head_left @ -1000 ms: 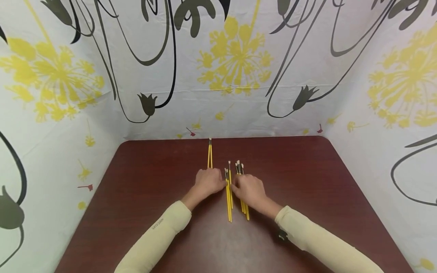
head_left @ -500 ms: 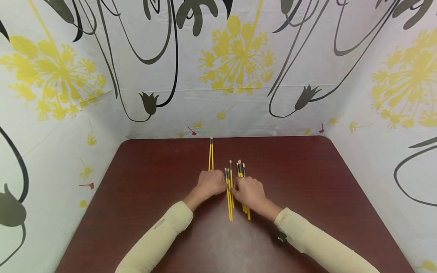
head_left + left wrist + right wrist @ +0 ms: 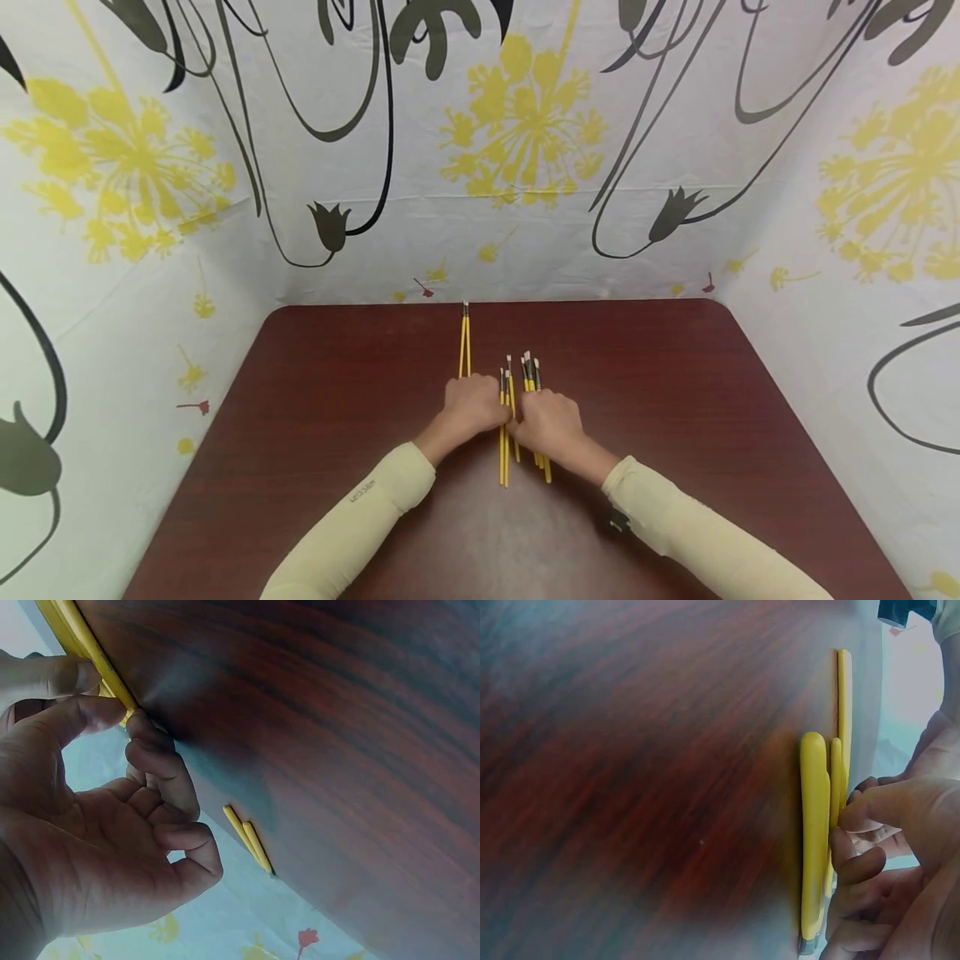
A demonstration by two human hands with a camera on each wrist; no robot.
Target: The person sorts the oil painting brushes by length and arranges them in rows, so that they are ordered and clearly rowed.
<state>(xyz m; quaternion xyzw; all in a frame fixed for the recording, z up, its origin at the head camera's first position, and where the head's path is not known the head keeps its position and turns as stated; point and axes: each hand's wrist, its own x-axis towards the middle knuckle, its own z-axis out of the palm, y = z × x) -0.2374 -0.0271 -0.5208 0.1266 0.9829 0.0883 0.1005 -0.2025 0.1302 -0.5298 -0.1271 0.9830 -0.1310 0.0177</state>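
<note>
Two yellow-handled paintbrushes [image 3: 502,458] lie at the middle of the table, and the thumb and fingertips of my left hand [image 3: 474,402] pinch them. In the left wrist view, a yellow handle [image 3: 97,656] runs between that hand's thumb and index finger. A third paintbrush [image 3: 517,450] lies slightly slanted beside them, at the fingertips of my right hand [image 3: 551,421]. The right thumb and index finger pinch a thin yellow handle [image 3: 835,772] in the right wrist view. Beneath the right hand lies another group of paintbrushes [image 3: 547,472], partly hidden by it. Both hands' fingertips nearly meet.
Two more paintbrushes [image 3: 464,342] lie at the table's far edge, beyond my left hand, with their bristles away from me. The dark red-brown table [image 3: 337,358] is bounded by a patterned white cloth [image 3: 420,192] behind and at both sides.
My left hand has moved slightly right, carrying the two middle paintbrushes toward the right hand. The third paintbrush has tilted a little. My right hand has barely moved.
</note>
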